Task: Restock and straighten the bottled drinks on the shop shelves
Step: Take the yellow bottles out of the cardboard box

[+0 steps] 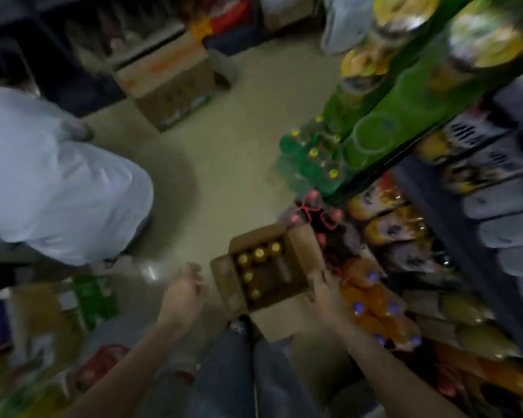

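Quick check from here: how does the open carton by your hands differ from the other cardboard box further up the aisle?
The open carton has its flaps spread and shows gold-capped bottles, partly emptied; the far box looks closed, contents unseen. The open carton sits right at the right hand, with the left hand hovering beside it; the far box stands alone, out of reach. Both are brown cardboard on the floor.

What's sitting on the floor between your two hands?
The open cardboard box of gold-capped bottles, between left hand and right hand, in the head view.
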